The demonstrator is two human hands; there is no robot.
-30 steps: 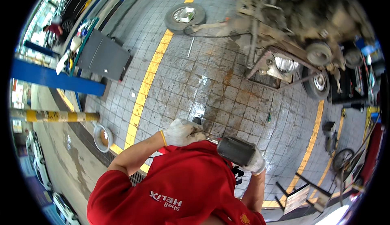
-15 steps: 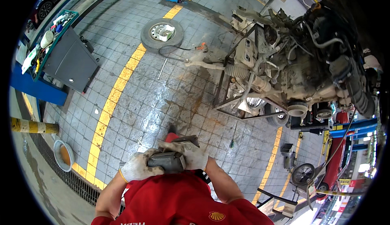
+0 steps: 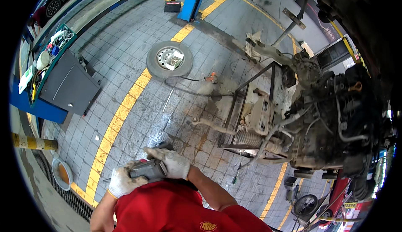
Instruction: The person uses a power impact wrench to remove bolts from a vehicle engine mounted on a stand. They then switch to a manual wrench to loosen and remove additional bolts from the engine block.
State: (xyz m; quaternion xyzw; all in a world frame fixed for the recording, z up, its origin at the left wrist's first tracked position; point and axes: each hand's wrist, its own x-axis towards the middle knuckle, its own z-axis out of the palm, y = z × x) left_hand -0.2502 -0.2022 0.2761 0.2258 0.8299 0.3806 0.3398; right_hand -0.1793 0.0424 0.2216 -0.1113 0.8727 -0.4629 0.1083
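In front of my red shirt, both hands wear white work gloves, the right one stained grey. A dark grey, box-shaped part sits between them; its exact kind does not show. My left hand wraps round its left side, fingers closed. Pressed against its right and top is my right hand, fingers bent over it. A dark piece sticks out beyond the right hand, mostly covered by the glove. Thin metal rods show beside the left wrist; whether they are held I cannot tell.
A dirty engine assembly rests on a metal frame at the right. Ahead lies a wheel bearing a small white tray, near an orange air tool with its hose. A tool cart and a basin are at the left.
My hands and the box-shaped part have shifted left in the picture, and the part is tilted differently. The view has turned, showing more of the far wall. Both hands keep their grip.
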